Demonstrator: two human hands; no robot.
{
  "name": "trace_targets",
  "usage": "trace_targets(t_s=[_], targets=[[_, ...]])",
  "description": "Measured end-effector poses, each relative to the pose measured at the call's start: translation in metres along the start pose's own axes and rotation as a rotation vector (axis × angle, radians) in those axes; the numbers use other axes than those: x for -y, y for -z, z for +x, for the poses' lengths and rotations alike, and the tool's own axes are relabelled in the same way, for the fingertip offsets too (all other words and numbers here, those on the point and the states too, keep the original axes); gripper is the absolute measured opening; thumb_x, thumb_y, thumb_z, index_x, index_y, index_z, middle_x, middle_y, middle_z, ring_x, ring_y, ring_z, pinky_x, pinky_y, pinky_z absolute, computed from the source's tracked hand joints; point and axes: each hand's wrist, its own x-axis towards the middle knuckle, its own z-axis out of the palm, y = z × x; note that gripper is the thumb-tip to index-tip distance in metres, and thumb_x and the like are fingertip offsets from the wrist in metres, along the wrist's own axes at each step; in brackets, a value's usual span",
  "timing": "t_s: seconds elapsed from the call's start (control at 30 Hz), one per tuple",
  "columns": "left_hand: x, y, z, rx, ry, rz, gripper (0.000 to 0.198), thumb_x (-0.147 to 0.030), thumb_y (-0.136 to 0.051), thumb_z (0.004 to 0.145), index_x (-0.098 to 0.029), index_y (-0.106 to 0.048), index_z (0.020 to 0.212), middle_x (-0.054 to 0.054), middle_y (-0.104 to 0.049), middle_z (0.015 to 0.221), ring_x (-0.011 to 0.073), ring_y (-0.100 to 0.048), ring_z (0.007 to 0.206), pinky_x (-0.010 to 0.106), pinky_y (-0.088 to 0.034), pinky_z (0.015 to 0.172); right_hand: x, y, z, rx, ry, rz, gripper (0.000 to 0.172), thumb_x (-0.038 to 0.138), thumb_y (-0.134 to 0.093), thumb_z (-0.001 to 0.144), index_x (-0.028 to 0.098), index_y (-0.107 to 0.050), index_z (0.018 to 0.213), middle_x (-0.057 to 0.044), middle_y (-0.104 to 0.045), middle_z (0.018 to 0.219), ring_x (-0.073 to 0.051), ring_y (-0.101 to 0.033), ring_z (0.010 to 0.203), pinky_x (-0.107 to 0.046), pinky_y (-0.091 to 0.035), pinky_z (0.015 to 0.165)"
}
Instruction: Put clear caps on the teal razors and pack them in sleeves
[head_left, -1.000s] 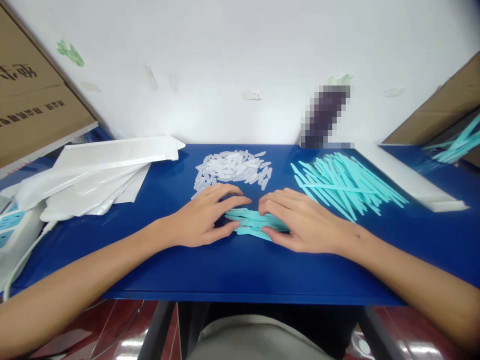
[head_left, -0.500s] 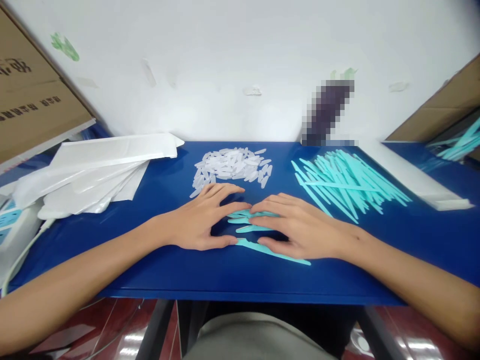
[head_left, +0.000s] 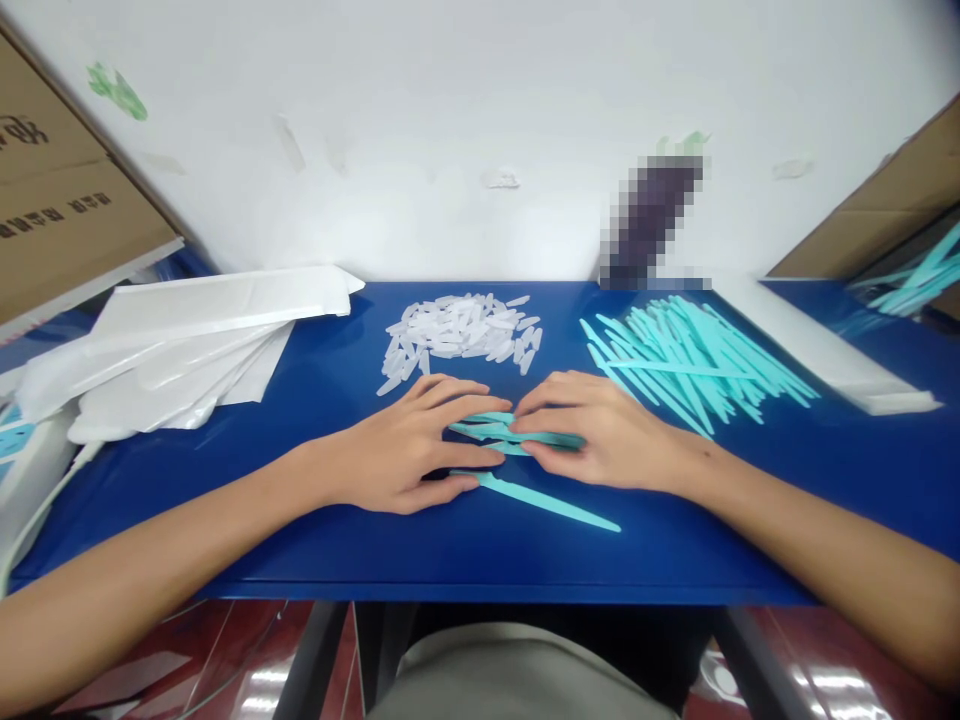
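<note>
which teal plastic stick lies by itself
The long teal plastic stick nearest the blue table's front edge, one end at the left hand's thumb; the others lie bunched.

I see dark printed characters on the cardboard box at my far left. They are too tilted and blurred for me to read.

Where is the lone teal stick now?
Head view: the lone teal stick lies on the blue table near its front edge, one end at the thumb of the left hand, the rest in front of the right hand.
</note>
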Motion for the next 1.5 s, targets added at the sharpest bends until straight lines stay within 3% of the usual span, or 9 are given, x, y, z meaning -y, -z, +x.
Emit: trace_targets(t_s=[0.1,0.2,0.33,0.43,0.6,0.77,0.9,1.17,1.5], targets=[[0.0,0.001,0.0,0.038,0.036,-0.002,0.041,-0.038,-0.059,0.101,-0.024,-0.064,0.14,0.017,-0.047,0.156,0.0403,-0.042,0.142,0.059,-0.04,0.112,0.006,0.0,0.0,-0.2,-0.011,0.102,0.018,0.029,-0.07,0.086,0.019,-0.076,0.1,-0.008,-0.078,0.092,-0.021,-0.071,0.08,-0.034,-0.057,0.071],[0.002,0.003,0.0,0.037,0.043,-0.016,0.038,-0.038,-0.059,0.101,-0.024,-0.068,0.135,0.016,-0.048,0.156,0.04,-0.042,0.143,0.059,-0.04,0.112,0.009,0.004,-0.001,-0.252,0.004,0.138,0.024,0.032,-0.064,0.085,0.02,-0.075,0.104,-0.008,-0.077,0.093,-0.023,-0.071,0.081,-0.038,-0.057,0.071],[0.006,0.007,-0.002,-0.017,0.015,-0.018,0.024,-0.029,-0.063,0.097,-0.026,-0.077,0.116,0.011,-0.064,0.139,0.0347,-0.051,0.136,0.052,-0.042,0.111,0.005,0.004,-0.001,-0.094,0.03,-0.034,0.023,0.02,-0.055,0.094,0.018,-0.077,0.101,-0.01,-0.077,0.101,-0.021,-0.07,0.085,-0.035,-0.056,0.074],[0.009,0.01,-0.003,-0.054,0.013,-0.013,0.018,-0.027,-0.065,0.094,-0.025,-0.079,0.106,0.009,-0.071,0.123,0.031,-0.058,0.126,0.049,-0.045,0.107,0.002,0.001,-0.001,0.066,0.016,-0.094,0.028,0.022,-0.052,0.099,0.017,-0.077,0.111,-0.013,-0.074,0.114,-0.024,-0.069,0.095,-0.041,-0.056,0.083],[0.009,0.006,-0.002,-0.062,0.028,0.013,0.027,-0.033,-0.063,0.096,-0.023,-0.074,0.118,0.012,-0.069,0.123,0.0306,-0.059,0.121,0.049,-0.045,0.106,0.004,-0.001,-0.001,0.219,-0.039,-0.113,0.036,0.03,-0.047,0.104,0.021,-0.071,0.128,-0.015,-0.065,0.135,-0.03,-0.063,0.11,-0.05,-0.052,0.091],[0.008,0.005,-0.002,0.005,0.045,0.009,0.04,-0.041,-0.061,0.098,-0.021,-0.067,0.133,0.016,-0.06,0.138,0.0346,-0.053,0.129,0.053,-0.042,0.109,0.008,0.0,0.0,0.264,-0.083,-0.107,0.04,0.032,-0.041,0.107,0.02,-0.065,0.137,-0.017,-0.059,0.142,-0.031,-0.058,0.119,-0.052,-0.048,0.096],[0.006,0.006,-0.002,0.053,0.059,-0.024,0.045,-0.046,-0.061,0.098,-0.025,-0.064,0.138,0.017,-0.054,0.145,0.0369,-0.049,0.133,0.055,-0.041,0.11,0.008,0.001,0.001,0.292,-0.085,-0.106,0.039,0.033,-0.042,0.107,0.024,-0.065,0.137,-0.016,-0.059,0.139,-0.029,-0.059,0.114,-0.049,-0.047,0.093],[0.013,0.006,-0.005,-0.045,0.055,0.013,0.038,-0.039,-0.058,0.099,-0.024,-0.065,0.133,0.014,-0.062,0.136,0.0327,-0.054,0.127,0.051,-0.042,0.109,0.001,0.003,-0.001,0.199,-0.105,-0.113,0.037,0.027,-0.043,0.105,0.019,-0.07,0.13,-0.014,-0.069,0.122,-0.027,-0.065,0.105,-0.045,-0.05,0.088],[0.021,0.005,-0.008,0.015,0.201,0.051,0.049,-0.048,-0.056,0.101,-0.023,-0.06,0.143,0.016,-0.057,0.141,0.037,-0.05,0.131,0.055,-0.038,0.11,-0.005,0.003,0.001,0.192,-0.146,-0.158,0.034,0.025,-0.046,0.103,0.016,-0.075,0.12,-0.014,-0.07,0.115,-0.027,-0.065,0.099,-0.044,-0.051,0.084]])
